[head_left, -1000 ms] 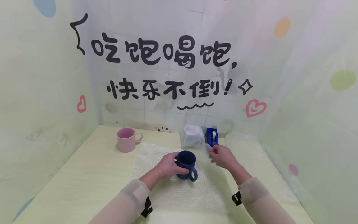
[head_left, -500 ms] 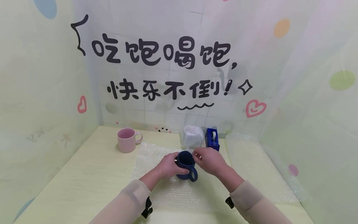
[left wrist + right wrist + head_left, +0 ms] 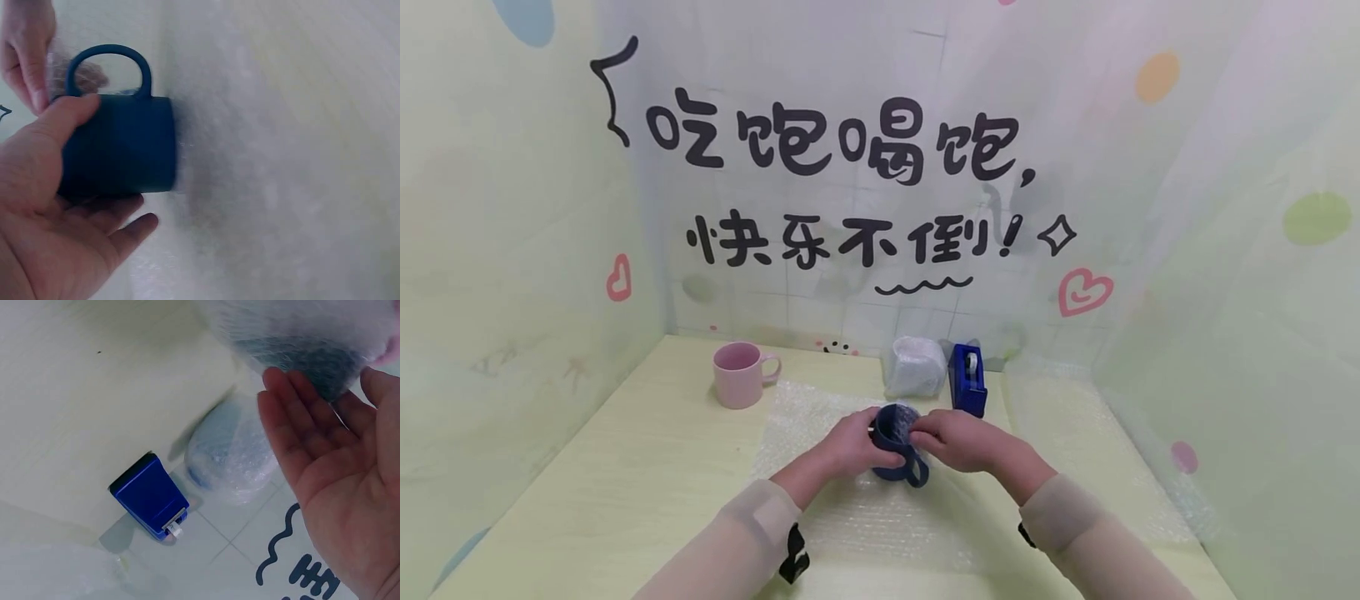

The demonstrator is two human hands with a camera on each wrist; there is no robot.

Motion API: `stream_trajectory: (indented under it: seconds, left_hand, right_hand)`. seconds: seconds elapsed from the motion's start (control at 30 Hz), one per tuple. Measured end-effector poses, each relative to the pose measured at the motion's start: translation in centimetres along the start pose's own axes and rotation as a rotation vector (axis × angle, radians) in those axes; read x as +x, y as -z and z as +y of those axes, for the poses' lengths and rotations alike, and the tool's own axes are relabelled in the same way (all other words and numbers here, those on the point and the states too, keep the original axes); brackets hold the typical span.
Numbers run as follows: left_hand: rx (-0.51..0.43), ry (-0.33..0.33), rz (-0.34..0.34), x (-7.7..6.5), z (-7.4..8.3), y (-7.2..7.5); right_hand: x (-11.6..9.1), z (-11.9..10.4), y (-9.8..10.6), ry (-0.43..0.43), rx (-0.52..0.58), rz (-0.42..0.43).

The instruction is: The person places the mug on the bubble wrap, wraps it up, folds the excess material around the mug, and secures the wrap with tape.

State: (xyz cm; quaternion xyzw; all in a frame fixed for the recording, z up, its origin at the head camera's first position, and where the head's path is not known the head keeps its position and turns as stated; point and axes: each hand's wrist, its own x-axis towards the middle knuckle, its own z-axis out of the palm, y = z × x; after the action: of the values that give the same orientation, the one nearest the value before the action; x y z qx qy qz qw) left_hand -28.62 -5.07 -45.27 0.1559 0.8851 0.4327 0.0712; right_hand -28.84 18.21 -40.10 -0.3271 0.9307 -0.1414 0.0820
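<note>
A dark blue mug (image 3: pixel 122 147) is held by my left hand (image 3: pixel 852 443), thumb on the near side by the handle and fingers on the other side. Under the mug lies a sheet of bubble wrap (image 3: pixel 880 529). A corner of that wrap (image 3: pixel 306 353) is drawn up over the right part of the mug's mouth. My right hand (image 3: pixel 958 439) pinches the wrap at the rim; in the right wrist view its palm shows, and the wrap partly hides its fingertips.
Left at the back stands a pink mug (image 3: pixel 737 379). Behind the hands are a bundle in bubble wrap (image 3: pixel 915 367) and a blue tape dispenser (image 3: pixel 966 379). Another bubble wrap sheet (image 3: pixel 1090 454) lies along the right side. Printed walls enclose the table (image 3: pixel 625 475).
My right hand has come leftward from near the tape dispenser to the mug's rim, bringing the bubble wrap partly over the mouth. My left hand has stayed on the mug.
</note>
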Motion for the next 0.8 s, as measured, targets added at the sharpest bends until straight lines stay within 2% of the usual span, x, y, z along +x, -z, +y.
stream_trajectory:
  seconds: [0.1, 0.2, 0.27, 0.33, 0.4, 0.47, 0.57, 0.63, 0.73, 0.8]
  left_hand:
    - [0.082, 0.006, -0.055, -0.5, 0.3, 1.6]
    - [0.163, -0.006, -0.061, -0.9, 0.7, 4.6]
    - [0.202, -0.011, -0.020, -1.1, 0.5, 6.9]
    - [0.227, 0.016, 0.037, -1.2, -0.2, 9.0]
    - [0.265, 0.065, 0.110, -1.0, -1.7, 10.7]
    - [0.268, 0.145, 0.148, -1.3, -2.9, 11.9]
    - [0.239, 0.233, 0.171, -1.7, -4.8, 12.6]
    - [0.163, 0.278, 0.136, -2.2, -5.4, 12.8]
    - [0.053, 0.300, 0.107, -2.4, -6.4, 12.6]
    - [-0.007, 0.280, 0.105, -2.3, -6.6, 12.5]
  right_hand:
    - [0.0, -0.1, -0.3, 0.017, -0.065, 0.019]
    - [0.0, -0.2, -0.6, 0.027, -0.103, 0.043]
    - [-0.1, -0.2, -0.7, 0.033, -0.114, 0.059]
    - [-0.2, -0.2, -0.8, 0.035, -0.121, 0.067]
    - [-0.2, -0.1, -0.8, 0.036, -0.121, 0.069]
    - [-0.3, -0.1, -0.9, 0.036, -0.119, 0.070]
    - [-0.3, 0.0, -1.0, 0.033, -0.116, 0.070]
    - [-0.3, 0.0, -1.0, 0.033, -0.115, 0.070]
    - [-0.3, 0.1, -1.0, 0.034, -0.112, 0.068]
    - [-0.3, 0.1, -0.9, 0.035, -0.110, 0.066]
